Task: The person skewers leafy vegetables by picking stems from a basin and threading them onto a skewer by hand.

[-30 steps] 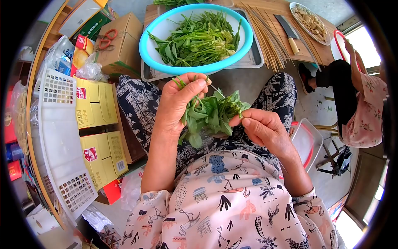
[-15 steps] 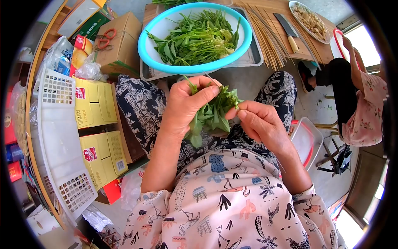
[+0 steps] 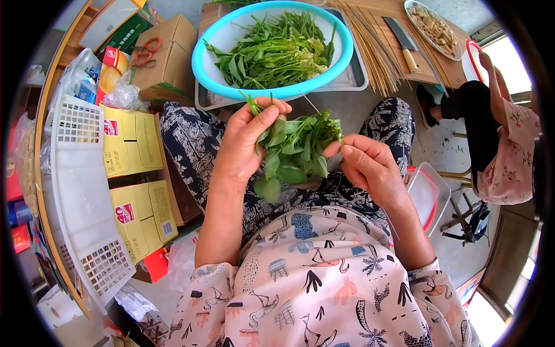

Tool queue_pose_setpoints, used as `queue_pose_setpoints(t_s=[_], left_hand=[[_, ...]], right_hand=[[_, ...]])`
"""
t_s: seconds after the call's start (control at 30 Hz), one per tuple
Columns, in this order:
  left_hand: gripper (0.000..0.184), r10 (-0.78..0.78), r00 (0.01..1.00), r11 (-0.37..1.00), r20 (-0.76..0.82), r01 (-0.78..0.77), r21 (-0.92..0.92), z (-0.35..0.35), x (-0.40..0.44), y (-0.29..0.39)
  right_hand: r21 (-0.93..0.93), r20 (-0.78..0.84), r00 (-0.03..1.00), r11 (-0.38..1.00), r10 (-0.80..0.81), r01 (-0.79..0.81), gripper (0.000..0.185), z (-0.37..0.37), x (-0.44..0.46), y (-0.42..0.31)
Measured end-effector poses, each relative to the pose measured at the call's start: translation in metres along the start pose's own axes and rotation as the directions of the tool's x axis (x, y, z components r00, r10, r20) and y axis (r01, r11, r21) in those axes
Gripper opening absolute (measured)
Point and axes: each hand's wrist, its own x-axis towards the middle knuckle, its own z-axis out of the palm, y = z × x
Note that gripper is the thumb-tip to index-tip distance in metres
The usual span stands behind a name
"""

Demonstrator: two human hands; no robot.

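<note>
A bunch of leafy greens hangs between my two hands above my lap. My left hand is closed around its left side, with a few stems showing above the thumb and index finger. My right hand pinches a thin skewer beside the bunch's right end, where the stems are packed together. The skewer's far tip shows above the leaves, and its other end runs below my right hand along the forearm. Leaves hide its middle. Just beyond my hands, a blue-rimmed basin holds more loose greens.
Several skewers and a cleaver lie on the wooden table, near a plate of pale pieces. Yellow boxes and a white plastic basket stand at left. Another person is at right.
My left hand has shifted left and down, away from the skewer's tip. The bunch is spread wider, and more of the skewer's tip shows. My right hand has moved slightly right.
</note>
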Motion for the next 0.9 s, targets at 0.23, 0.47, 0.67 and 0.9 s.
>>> queue_pose_setpoints(t_s=[0.23,0.47,0.67,0.9], left_hand=[[0.019,0.084,0.984,0.996,-0.16,-0.083,0.012,-0.009,0.003,-0.004],[0.026,0.071,0.954,0.997,-0.29,-0.075,-0.004,-0.021,0.002,0.0],[0.012,0.143,0.959,0.987,-0.246,-0.158,-0.041,-0.023,0.005,-0.006],[0.012,0.122,0.977,0.992,-0.172,-0.118,0.037,-0.004,0.002,-0.004]], right_hand=[[0.046,-0.003,0.998,0.997,-0.058,0.058,0.025,-0.002,-0.002,0.005],[0.149,-0.04,0.987,0.976,-0.156,0.16,0.025,-0.006,-0.006,0.008],[0.093,-0.093,0.988,0.986,-0.126,0.135,0.024,-0.007,-0.007,0.006],[-0.079,-0.01,1.0,0.997,-0.015,0.014,0.022,0.005,-0.006,-0.004]])
